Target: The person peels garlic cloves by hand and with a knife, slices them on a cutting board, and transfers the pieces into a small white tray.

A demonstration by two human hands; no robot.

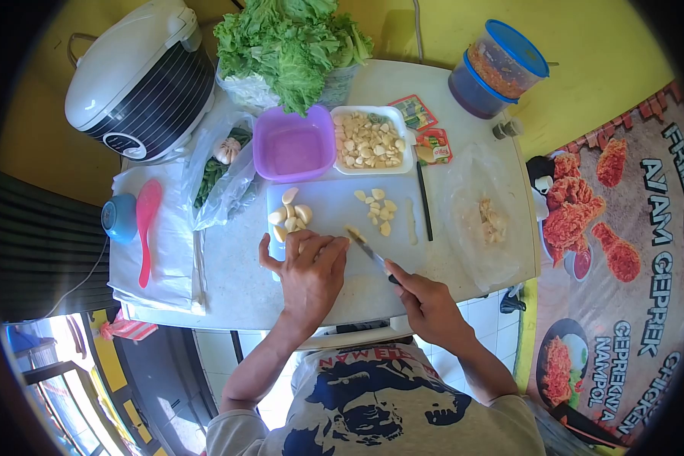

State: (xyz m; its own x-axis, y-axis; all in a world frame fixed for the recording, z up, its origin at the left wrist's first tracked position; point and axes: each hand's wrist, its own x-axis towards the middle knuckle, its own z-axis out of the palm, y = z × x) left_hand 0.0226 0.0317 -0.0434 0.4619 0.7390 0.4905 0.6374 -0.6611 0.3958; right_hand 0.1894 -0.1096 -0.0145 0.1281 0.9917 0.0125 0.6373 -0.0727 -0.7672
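My right hand [432, 308] grips the dark handle of a small knife [369, 252], its blade slanting up and left over the white cutting board [327, 199]. A pale bit, probably garlic, sits at the blade's tip. Beside the blade, my left hand [311, 273] rests on the board with fingers curled and thumb out to the left; whatever lies under the fingertips is hidden. Just above it is a pile of whole peeled garlic cloves [289, 216]. Several cut garlic pieces [378, 209] lie to the right on the board.
Behind the board stand a purple tub [292, 144] and a white tray [408, 140] of garlic. A black stick [424, 201] and a plastic bag with peelings [490, 228] lie right. A rice cooker [140, 83], lettuce [292, 45], pink rice paddle [147, 228] and blue-lidded containers [501, 68] surround them.
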